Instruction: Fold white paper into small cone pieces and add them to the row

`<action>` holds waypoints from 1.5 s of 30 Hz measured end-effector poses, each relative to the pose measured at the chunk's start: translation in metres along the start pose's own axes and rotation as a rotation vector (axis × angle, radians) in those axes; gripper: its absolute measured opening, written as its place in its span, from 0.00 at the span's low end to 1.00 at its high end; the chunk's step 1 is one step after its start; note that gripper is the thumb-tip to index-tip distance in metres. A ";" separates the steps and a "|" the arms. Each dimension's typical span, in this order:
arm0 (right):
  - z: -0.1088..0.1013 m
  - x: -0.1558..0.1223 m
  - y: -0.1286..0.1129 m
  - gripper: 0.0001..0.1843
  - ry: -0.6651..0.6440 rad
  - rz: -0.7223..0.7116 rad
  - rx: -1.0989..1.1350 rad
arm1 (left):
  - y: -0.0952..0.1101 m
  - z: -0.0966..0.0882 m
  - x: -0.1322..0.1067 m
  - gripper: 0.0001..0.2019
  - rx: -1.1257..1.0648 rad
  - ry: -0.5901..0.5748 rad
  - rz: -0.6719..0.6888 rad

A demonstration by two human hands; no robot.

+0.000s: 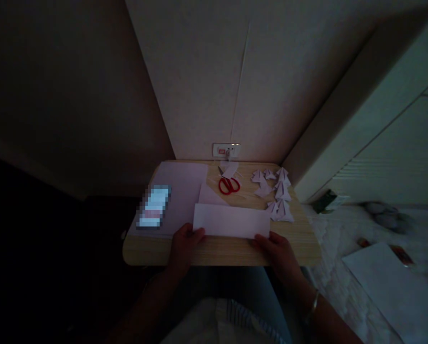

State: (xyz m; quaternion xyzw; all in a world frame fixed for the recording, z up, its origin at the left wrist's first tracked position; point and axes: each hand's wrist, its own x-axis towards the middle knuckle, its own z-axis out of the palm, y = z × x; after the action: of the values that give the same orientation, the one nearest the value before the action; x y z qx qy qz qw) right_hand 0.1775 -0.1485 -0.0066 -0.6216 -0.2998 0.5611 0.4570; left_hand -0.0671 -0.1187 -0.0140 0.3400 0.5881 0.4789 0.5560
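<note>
A long strip of white paper is stretched between my two hands above the front of a small wooden table. My left hand pinches its lower left corner, thumb on top. At the lower right corner, my right hand grips it the same way. Behind the strip lies another piece of white paper, partly covered. Scissors with red handles rest farther back, their blades near small paper scraps. Several folded paper pieces stand in a cluster at the table's right side.
White sheets cover the table's left part, with a lit, blurred-out phone on them. A wall socket sits just behind the table. To the right, a bed holds a large pale sheet and a dark green box.
</note>
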 end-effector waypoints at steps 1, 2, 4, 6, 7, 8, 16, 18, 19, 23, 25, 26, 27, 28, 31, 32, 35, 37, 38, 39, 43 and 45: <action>0.002 0.000 -0.001 0.14 0.012 0.012 0.020 | 0.001 0.002 0.000 0.15 -0.009 0.010 -0.009; 0.003 0.001 -0.003 0.14 0.022 0.022 0.037 | 0.002 0.003 0.000 0.15 -0.017 0.019 -0.018; 0.005 0.001 -0.005 0.13 0.032 0.039 0.070 | 0.006 0.005 0.000 0.15 -0.043 0.042 -0.025; 0.007 0.002 -0.006 0.13 0.046 0.060 0.098 | 0.009 0.006 0.000 0.16 -0.070 0.076 -0.023; 0.008 0.002 -0.006 0.13 0.053 0.070 0.112 | 0.009 0.006 0.000 0.17 -0.071 0.091 -0.022; 0.008 0.002 -0.006 0.13 0.059 0.076 0.121 | 0.009 0.006 0.000 0.17 -0.066 0.100 -0.022; 0.011 0.007 0.003 0.13 0.136 0.044 0.100 | 0.008 0.007 0.003 0.16 -0.113 0.171 -0.052; 0.012 0.008 0.004 0.14 0.135 0.032 0.146 | 0.010 0.007 0.002 0.20 -0.196 0.178 -0.076; 0.013 0.008 0.004 0.15 0.130 0.022 0.166 | 0.010 0.008 0.001 0.20 -0.242 0.178 -0.089; 0.023 0.005 0.001 0.20 0.109 -0.010 0.230 | 0.007 0.024 -0.013 0.13 -0.397 0.051 -0.225; 0.030 0.002 0.000 0.20 0.081 -0.011 0.262 | 0.003 0.040 -0.021 0.12 -0.462 -0.066 -0.333; 0.034 0.000 0.001 0.20 0.058 -0.009 0.270 | 0.001 0.049 -0.024 0.11 -0.498 -0.113 -0.377; 0.037 -0.001 0.001 0.20 0.033 -0.004 0.272 | -0.001 0.057 -0.026 0.11 -0.533 -0.162 -0.394; 0.040 -0.003 0.002 0.20 0.011 0.001 0.271 | -0.002 0.065 -0.027 0.11 -0.578 -0.210 -0.376; 0.043 -0.007 0.005 0.19 -0.021 0.009 0.267 | -0.004 0.079 -0.024 0.13 -0.643 -0.254 -0.354; 0.043 -0.008 0.006 0.19 -0.026 0.009 0.264 | -0.005 0.080 -0.023 0.13 -0.647 -0.249 -0.354; 0.040 -0.010 0.006 0.19 -0.030 0.016 0.262 | -0.008 0.080 -0.020 0.13 -0.650 -0.223 -0.356; 0.039 -0.010 0.005 0.18 -0.031 0.020 0.263 | -0.010 0.077 -0.019 0.14 -0.639 -0.212 -0.338; 0.038 -0.010 0.004 0.18 -0.028 0.018 0.259 | -0.010 0.075 -0.019 0.15 -0.629 -0.204 -0.323; 0.038 -0.010 0.004 0.17 -0.025 0.013 0.253 | -0.010 0.074 -0.019 0.16 -0.620 -0.190 -0.305; 0.035 -0.009 0.001 0.16 -0.010 -0.013 0.219 | -0.002 0.063 -0.017 0.16 -0.640 -0.165 -0.233; 0.032 -0.008 0.000 0.16 0.006 -0.012 0.221 | 0.004 0.056 -0.015 0.16 -0.644 -0.125 -0.222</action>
State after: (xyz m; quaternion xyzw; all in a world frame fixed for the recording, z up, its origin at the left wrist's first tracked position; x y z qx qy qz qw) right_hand 0.1444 -0.1484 -0.0014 -0.5673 -0.2385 0.5861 0.5270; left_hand -0.0109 -0.1206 -0.0008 0.1099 0.4050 0.5549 0.7183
